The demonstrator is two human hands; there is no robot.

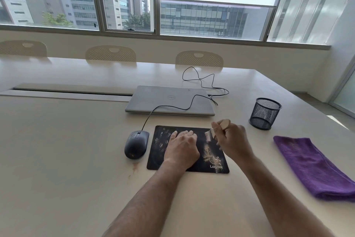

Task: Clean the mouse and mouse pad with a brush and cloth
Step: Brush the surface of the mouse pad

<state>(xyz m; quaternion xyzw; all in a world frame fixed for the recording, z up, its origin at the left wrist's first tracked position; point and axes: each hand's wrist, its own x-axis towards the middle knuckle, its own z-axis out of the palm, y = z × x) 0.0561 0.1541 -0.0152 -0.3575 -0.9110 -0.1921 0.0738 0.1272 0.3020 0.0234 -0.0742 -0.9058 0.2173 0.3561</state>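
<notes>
A black mouse pad (215, 157) with pale dusty marks lies on the table in front of me. My left hand (182, 145) rests flat on its middle, fingers spread. My right hand (231, 137) is closed around a wooden-handled brush (223, 123), whose pale bristles point down at the pad's far right part. A dark wired mouse (136, 143) sits on the table just left of the pad, untouched. A folded purple cloth (311, 165) lies to the right, apart from both hands.
A shut silver laptop (169, 100) lies behind the pad, with the mouse's black cable (203, 81) looping over it. A black mesh pen cup (264, 114) stands right of the pad. Chairs (198, 59) line the table's far side under the windows.
</notes>
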